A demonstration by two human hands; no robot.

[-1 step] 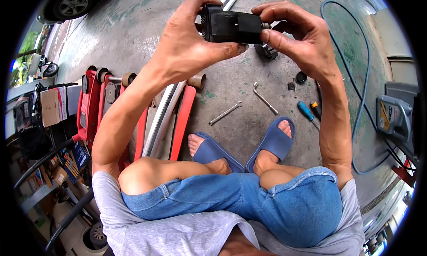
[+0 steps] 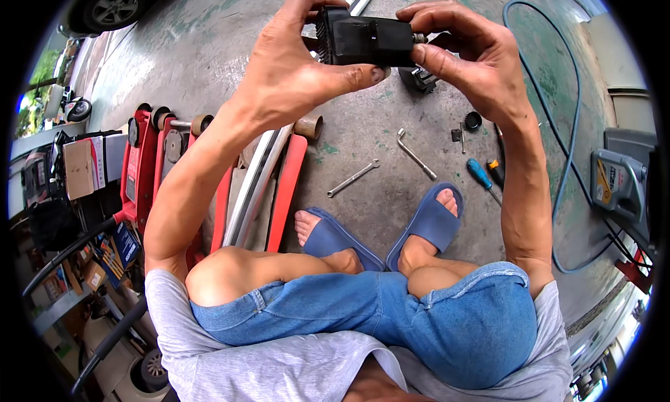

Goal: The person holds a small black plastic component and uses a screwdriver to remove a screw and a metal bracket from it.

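Observation:
Up at the top of the view I hold a black housing level, with a toothed or ribbed left end and a short metal stud at its right end. My left hand is closed around the left end, its thumb along the near side. My right hand has its thumb and fingers curled at the right end, by the stud. What its fingertips press on is partly hidden. Beyond the right hand, a second black part with shiny metal is partly covered.
On the concrete floor lie a combination wrench, an L-shaped wrench, a blue-handled screwdriver, an orange-and-black handle and a round black cap. Red floor jacks stand left. A blue hose and grey jug are right.
The black housing has shifted very slightly to the right with both hands still on it. Nothing else has visibly moved.

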